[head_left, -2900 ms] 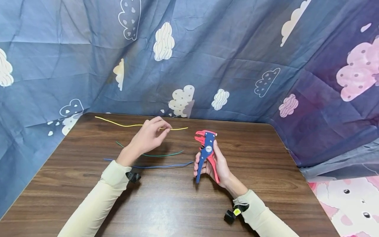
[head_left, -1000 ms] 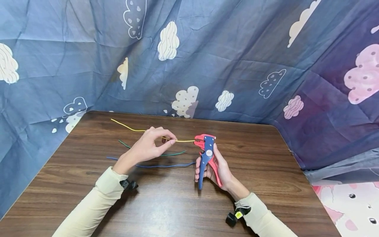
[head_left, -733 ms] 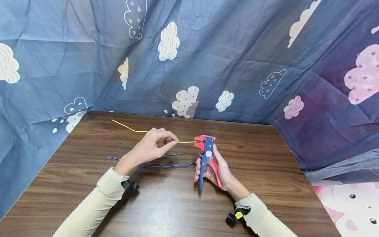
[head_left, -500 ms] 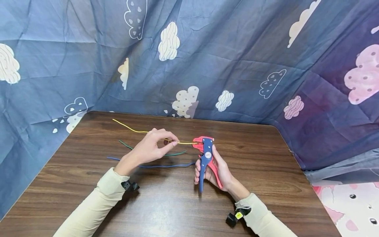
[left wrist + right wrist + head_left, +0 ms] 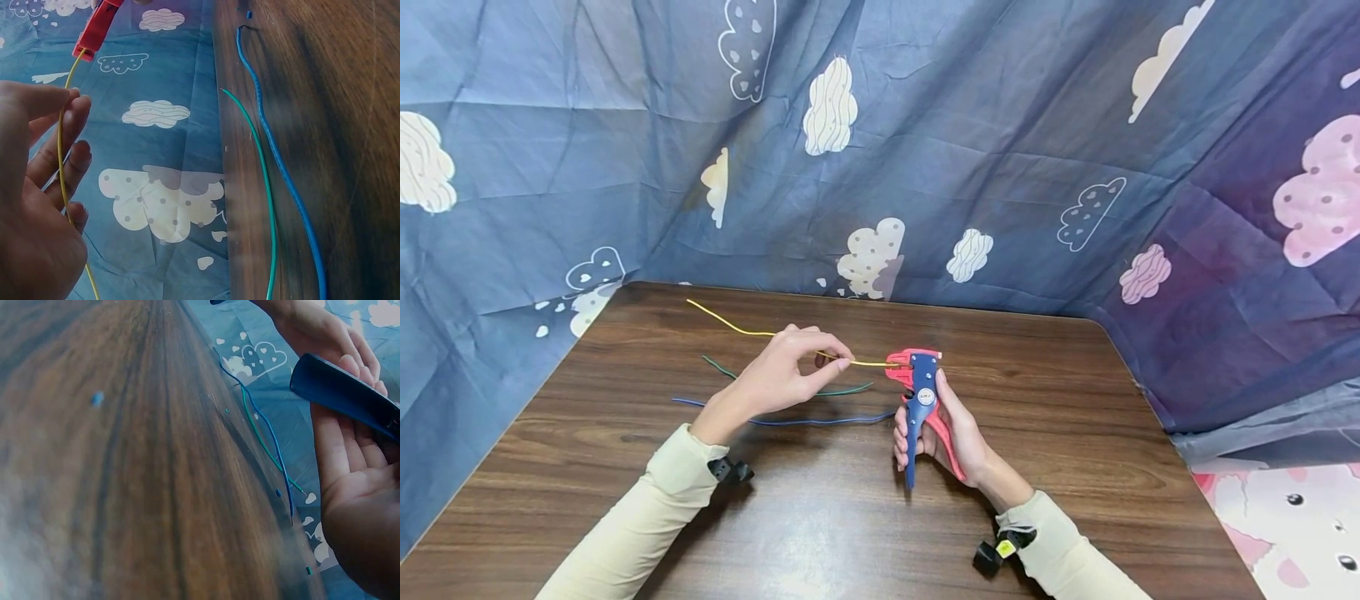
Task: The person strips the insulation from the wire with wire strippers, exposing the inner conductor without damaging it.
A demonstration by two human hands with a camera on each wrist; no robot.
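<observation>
My left hand pinches a yellow wire between thumb and forefinger. The wire's right end sits in the red jaws of a blue-and-red wire stripper, and its other end trails out to the left. My right hand holds the stripper upright by its handles, which are spread apart. In the left wrist view the yellow wire runs across the fingers into the red stripper head. Only a blue handle of the stripper shows clearly in the right wrist view.
Below the left hand, a green wire and a blue wire lie on the brown wooden table. Small blue bits and a green bit are scattered there. A patterned curtain stands behind the table.
My left hand has brought the yellow wire right and toward me, and its end has entered the stripper's jaws. Lately the stripper has shifted slightly left and down over the wire.
</observation>
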